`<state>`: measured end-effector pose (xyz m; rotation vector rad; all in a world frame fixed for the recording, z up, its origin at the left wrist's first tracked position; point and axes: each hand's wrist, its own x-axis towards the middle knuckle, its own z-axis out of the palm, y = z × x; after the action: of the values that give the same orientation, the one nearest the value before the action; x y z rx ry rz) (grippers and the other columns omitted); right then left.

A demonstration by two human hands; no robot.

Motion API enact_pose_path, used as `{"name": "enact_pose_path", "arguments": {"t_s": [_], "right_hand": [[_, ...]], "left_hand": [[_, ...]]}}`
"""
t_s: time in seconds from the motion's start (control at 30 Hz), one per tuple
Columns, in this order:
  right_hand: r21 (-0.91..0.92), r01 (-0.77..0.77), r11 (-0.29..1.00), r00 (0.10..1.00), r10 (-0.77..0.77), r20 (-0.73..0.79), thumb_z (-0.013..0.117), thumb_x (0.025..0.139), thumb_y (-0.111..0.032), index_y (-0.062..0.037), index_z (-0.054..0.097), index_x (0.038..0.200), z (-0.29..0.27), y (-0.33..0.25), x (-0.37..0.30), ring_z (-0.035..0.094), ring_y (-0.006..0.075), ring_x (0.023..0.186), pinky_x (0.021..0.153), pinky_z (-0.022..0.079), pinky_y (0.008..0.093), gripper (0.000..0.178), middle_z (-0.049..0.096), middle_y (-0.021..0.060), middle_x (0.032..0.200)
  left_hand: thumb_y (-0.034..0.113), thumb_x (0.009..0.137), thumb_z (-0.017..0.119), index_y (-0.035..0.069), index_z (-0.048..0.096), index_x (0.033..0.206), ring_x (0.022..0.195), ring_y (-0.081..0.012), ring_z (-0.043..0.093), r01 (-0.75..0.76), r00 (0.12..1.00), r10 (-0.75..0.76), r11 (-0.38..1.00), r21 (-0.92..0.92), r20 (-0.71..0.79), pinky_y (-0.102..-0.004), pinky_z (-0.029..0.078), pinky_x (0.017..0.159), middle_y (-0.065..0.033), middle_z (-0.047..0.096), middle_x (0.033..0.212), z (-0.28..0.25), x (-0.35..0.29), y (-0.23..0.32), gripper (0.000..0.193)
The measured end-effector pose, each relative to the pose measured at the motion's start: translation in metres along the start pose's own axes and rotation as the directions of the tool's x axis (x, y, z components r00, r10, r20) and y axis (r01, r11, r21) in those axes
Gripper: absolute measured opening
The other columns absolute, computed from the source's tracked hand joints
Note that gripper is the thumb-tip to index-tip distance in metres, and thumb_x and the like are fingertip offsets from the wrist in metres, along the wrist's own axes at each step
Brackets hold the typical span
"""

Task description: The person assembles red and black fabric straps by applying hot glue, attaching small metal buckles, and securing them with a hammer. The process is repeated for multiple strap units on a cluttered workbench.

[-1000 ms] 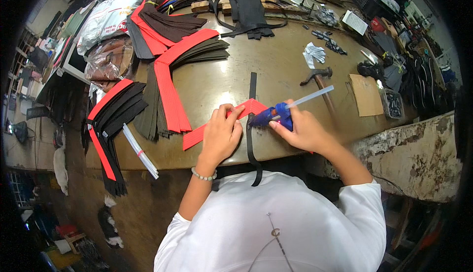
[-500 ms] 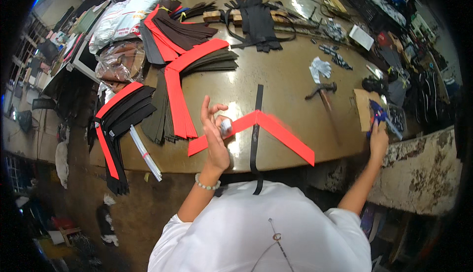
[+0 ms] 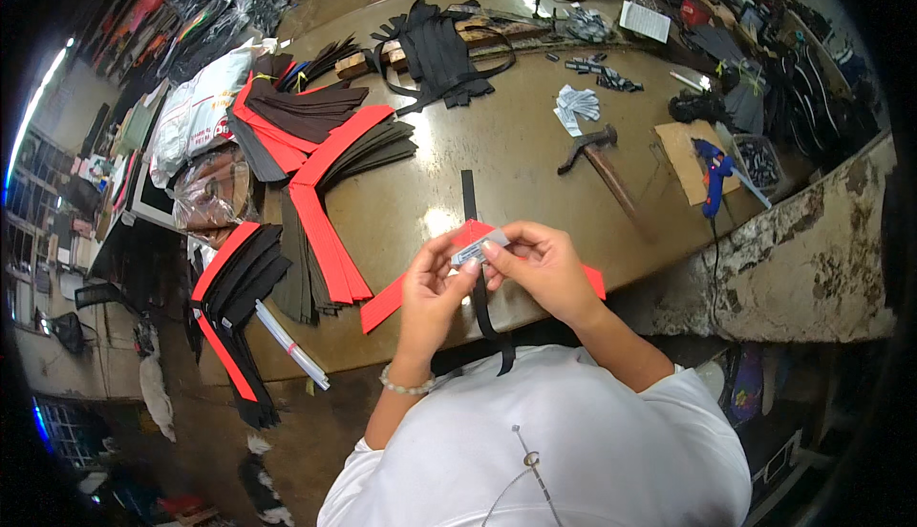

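Note:
Both hands meet over the near part of the table, pinching a small whitish-grey printed label between them. My left hand has its fingers closed on the label's left side. On the other side, the thumb and fingers of my right hand grip it too. Beneath them lies a red V-shaped strip, its middle mostly hidden by my hands. A narrow black strap crosses under the peak of the V and hangs over the table's near edge. To the right, a blue glue gun rests on cardboard.
A hammer and white gloves lie right of centre. Stacked red and dark strips fan out at left, beside a bundle of pale sticks. Black straps are heaped farther back. The glue gun's cord drops over the edge.
My right hand has left the glue gun, which now lies on the cardboard, and has joined my left hand at the label. The head view has shifted somewhat.

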<state>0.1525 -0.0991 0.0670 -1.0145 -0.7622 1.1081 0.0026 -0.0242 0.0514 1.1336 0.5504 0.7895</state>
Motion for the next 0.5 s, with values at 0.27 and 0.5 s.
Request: {"name": "enact_pose_path", "arguments": {"t_s": [0.27,0.5], "right_hand": [[0.382,-0.091,0.920,0.996,0.089,0.021,0.069,0.094,-0.010,0.0035,0.066,0.104,-0.010,0.003,0.003,0.068,0.0145,0.079,0.070,0.059,0.0275,0.017,0.069,0.0109,0.094],[0.458,-0.144,0.877,0.989,0.109,0.102,0.067,0.094,-0.008,-0.0012,0.063,0.104,-0.008,0.028,0.002,0.066,0.0125,0.080,0.065,0.057,0.0258,0.012,0.067,0.0075,0.096]], "left_hand": [[0.009,0.093,0.069,-0.001,0.067,0.107,0.077,-0.0075,0.061,0.108,0.994,-0.107,0.965,-0.239,0.020,-0.0196,0.046,0.063,-0.0055,0.069,0.089,-0.014,0.002,-0.003,0.017],[0.012,0.093,0.070,-0.001,0.068,0.109,0.073,-0.0045,0.057,0.131,0.990,-0.122,0.982,-0.135,0.074,-0.0184,0.043,0.061,-0.0032,0.069,0.090,-0.008,0.010,-0.002,0.020]]}}
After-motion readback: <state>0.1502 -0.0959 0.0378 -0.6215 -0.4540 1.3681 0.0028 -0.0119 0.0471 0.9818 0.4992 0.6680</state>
